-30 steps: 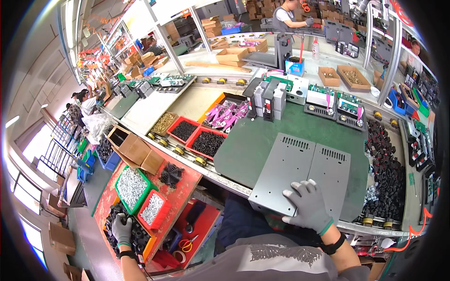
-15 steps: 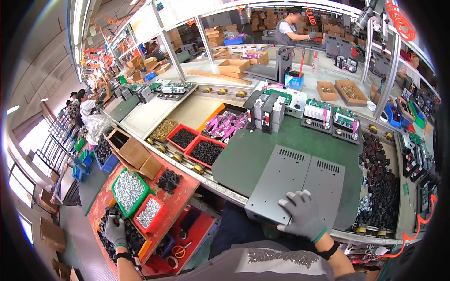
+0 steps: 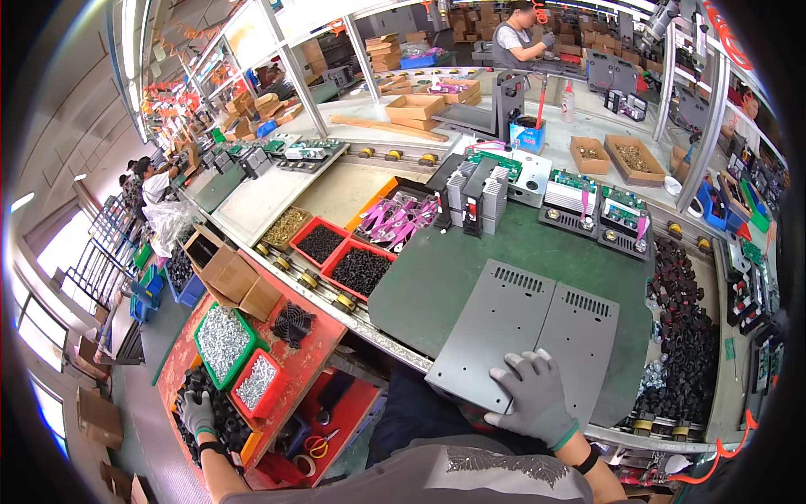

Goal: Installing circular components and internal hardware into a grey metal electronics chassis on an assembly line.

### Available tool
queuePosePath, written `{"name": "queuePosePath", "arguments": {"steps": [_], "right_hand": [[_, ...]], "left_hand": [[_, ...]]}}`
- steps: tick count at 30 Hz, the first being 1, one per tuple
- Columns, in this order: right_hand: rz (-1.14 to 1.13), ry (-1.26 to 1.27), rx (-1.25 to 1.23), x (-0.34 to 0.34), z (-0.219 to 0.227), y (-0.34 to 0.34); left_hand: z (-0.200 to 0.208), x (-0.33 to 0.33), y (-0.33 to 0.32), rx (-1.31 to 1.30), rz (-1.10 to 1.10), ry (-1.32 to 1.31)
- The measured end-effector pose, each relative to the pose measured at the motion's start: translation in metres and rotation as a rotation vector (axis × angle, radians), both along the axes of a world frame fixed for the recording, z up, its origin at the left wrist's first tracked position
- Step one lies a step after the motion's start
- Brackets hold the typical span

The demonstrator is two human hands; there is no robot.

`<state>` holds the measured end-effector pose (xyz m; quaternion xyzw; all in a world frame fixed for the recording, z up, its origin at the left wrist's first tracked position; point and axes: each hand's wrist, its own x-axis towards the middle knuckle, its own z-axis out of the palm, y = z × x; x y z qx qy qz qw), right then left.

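Observation:
Two flat grey metal covers [image 3: 495, 323] with vent slots and small holes lie side by side on the green work mat [image 3: 420, 286]. My right hand [image 3: 537, 401], in a grey glove, rests with fingers spread on their near part. Over on the left, my left hand [image 3: 198, 413], also gloved, reaches into an orange-edged bin of black plastic parts [image 3: 227, 416]. Its fingers look apart on top of the parts; nothing can be seen held in them. Next to that bin stand a green tray [image 3: 225, 340] and a red tray [image 3: 260, 382] of silvery screws.
Behind the mat are heatsink assemblies [image 3: 470, 197] and circuit-board units [image 3: 575, 206]. Red bins [image 3: 359, 270] of black pieces stand left of the mat, a heap of black parts [image 3: 676, 353] right. A black fan [image 3: 293, 324] sits on the red bench. A co-worker [image 3: 516, 38] stands across the line.
My view has shifted slightly. The left hand's fingers have spread a little among the black parts. My right hand stays on the metal covers, slightly lower and nearer me.

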<state>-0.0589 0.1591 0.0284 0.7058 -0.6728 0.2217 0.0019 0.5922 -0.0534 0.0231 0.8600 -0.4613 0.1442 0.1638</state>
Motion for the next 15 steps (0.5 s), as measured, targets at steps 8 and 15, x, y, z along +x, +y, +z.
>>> {"name": "queuePosePath", "arguments": {"steps": [8,15], "right_hand": [[-0.004,-0.036,-0.006,0.000,0.002,-0.001],[-0.012,-0.015,0.000,0.001,-0.001,-0.001]], "left_hand": [[-0.006,0.030,0.003,-0.001,-0.098,-0.029],[0.001,0.011,0.003,0.155,-0.013,-0.053]]}}
